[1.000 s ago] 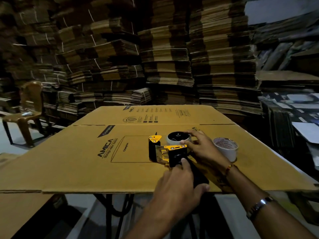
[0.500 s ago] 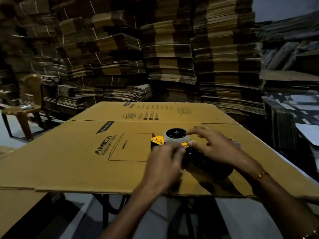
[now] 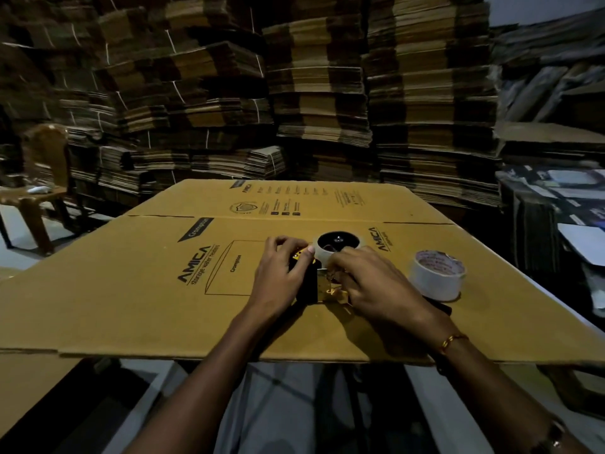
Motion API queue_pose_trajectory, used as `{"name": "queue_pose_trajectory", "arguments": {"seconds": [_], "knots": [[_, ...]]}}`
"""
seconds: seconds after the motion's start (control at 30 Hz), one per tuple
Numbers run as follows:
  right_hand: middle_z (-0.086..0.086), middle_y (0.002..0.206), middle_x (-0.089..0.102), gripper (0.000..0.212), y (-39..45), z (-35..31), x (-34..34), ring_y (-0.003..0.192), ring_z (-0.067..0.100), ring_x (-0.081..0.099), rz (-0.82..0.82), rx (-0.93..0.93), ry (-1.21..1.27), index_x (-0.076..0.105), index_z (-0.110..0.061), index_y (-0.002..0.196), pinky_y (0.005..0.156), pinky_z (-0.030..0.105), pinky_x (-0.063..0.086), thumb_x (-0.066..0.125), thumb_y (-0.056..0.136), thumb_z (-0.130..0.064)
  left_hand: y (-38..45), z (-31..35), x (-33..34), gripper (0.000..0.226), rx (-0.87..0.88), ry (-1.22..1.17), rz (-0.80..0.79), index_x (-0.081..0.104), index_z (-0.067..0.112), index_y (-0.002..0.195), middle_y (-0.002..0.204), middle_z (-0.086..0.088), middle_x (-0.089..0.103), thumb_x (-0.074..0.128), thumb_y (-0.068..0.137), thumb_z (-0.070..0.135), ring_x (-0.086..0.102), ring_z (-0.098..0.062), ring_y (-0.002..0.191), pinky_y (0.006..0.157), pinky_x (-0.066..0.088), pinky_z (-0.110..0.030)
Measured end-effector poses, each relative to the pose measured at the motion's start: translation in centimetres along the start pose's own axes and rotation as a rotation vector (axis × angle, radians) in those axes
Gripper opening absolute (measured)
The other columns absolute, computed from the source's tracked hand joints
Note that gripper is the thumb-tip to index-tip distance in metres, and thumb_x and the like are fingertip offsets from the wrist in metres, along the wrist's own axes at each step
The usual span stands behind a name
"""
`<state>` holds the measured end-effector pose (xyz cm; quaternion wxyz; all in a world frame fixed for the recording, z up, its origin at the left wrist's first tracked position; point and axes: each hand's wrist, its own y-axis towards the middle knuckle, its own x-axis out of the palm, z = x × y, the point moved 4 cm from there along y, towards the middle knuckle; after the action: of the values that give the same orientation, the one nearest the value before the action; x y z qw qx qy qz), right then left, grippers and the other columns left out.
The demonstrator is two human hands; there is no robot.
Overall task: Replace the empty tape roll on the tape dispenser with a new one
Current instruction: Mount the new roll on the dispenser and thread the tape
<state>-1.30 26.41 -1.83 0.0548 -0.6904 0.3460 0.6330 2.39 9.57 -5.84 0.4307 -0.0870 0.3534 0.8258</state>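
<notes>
A black and yellow tape dispenser [image 3: 309, 286] lies on its side on a flattened cardboard box [image 3: 147, 290]. A pale tape roll [image 3: 360, 245] sits on its wheel, with the dark hub showing inside. My left hand [image 3: 278, 283] grips the dispenser's front, thumb near the roll. My right hand [image 3: 370, 286] rests over the dispenser's body, fingertips pinched at the metal plate beside the roll; what they hold is hidden. A second white tape roll [image 3: 437, 278] stands on the cardboard just right of my right hand.
Tall stacks of flattened cardboard [image 3: 314, 93] fill the background. A brown plastic chair [image 3: 39, 191] stands at far left. More boxes and sheets [image 3: 556, 208] crowd the right side. The cardboard's near edge [image 3: 196, 353] overhangs the table frame.
My left hand has shifted forward from the handle to the dispenser's front. My right hand has pulled in over the body, uncovering the second white roll on the right.
</notes>
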Motion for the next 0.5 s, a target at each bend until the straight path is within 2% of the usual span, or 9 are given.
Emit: {"name": "queue_pose_trajectory", "arguments": {"seconds": [0.2, 0.27, 0.37, 0.43, 0.5], "knots": [[-0.007, 0.124, 0.055, 0.031, 0.7, 1.5, -0.4, 0.115, 0.01, 0.042, -0.168, -0.007, 0.067, 0.059, -0.028, 0.124, 0.097, 0.031, 0.039, 0.052, 0.099, -0.011, 0.0, -0.3, 0.1, 0.035, 0.013, -0.025, 0.016, 0.065, 0.023, 0.112, 0.115, 0.004, 0.057, 0.051, 0.096, 0.05, 0.056, -0.012, 0.106, 0.089, 0.051, -0.036], [-0.012, 0.119, 0.054, 0.029, 0.6, 1.8, -0.9, 0.112, 0.007, 0.044, -0.227, -0.025, 0.15, 0.063, -0.033, 0.111, 0.096, 0.031, 0.04, 0.052, 0.099, -0.01, 0.0, -0.4, 0.2, 0.031, 0.015, -0.024, 0.021, 0.065, 0.022, 0.112, 0.114, 0.004, 0.058, 0.052, 0.098, 0.047, 0.056, -0.011, 0.104, 0.088, 0.051, -0.038], [-0.02, 0.114, 0.054, 0.033, 0.2, 1.9, -1.6, 0.116, 0.006, 0.048, -0.262, -0.018, 0.336, 0.067, -0.038, 0.093, 0.099, 0.039, 0.046, 0.051, 0.098, -0.009, -0.1, -0.3, 0.1, 0.03, 0.015, -0.029, 0.031, 0.063, 0.023, 0.113, 0.114, 0.003, 0.058, 0.051, 0.099, 0.046, 0.056, -0.011, 0.102, 0.088, 0.05, -0.039], [-0.018, 0.111, 0.056, 0.031, 0.1, 1.7, -2.0, 0.112, 0.004, 0.051, -0.24, 0.006, 0.419, 0.069, -0.033, 0.092, 0.096, 0.036, 0.047, 0.05, 0.098, -0.01, 0.0, -0.2, 0.1, 0.032, -0.019, -0.058, 0.014, 0.059, 0.023, 0.121, 0.121, 0.003, 0.057, 0.052, 0.099, 0.046, 0.055, -0.013, 0.107, 0.091, 0.051, -0.04], [-0.014, 0.108, 0.059, 0.026, 0.1, 1.4, -2.2, 0.103, -0.002, 0.055, -0.201, 0.034, 0.495, 0.07, -0.025, 0.095, 0.087, 0.028, 0.047, 0.048, 0.1, -0.012, 0.3, -0.5, 0.2, 0.038, -0.107, -0.157, -0.043, 0.052, 0.025, 0.131, 0.134, 0.003, 0.053, 0.054, 0.098, 0.043, 0.052, -0.015, 0.117, 0.096, 0.051, -0.043]]}}
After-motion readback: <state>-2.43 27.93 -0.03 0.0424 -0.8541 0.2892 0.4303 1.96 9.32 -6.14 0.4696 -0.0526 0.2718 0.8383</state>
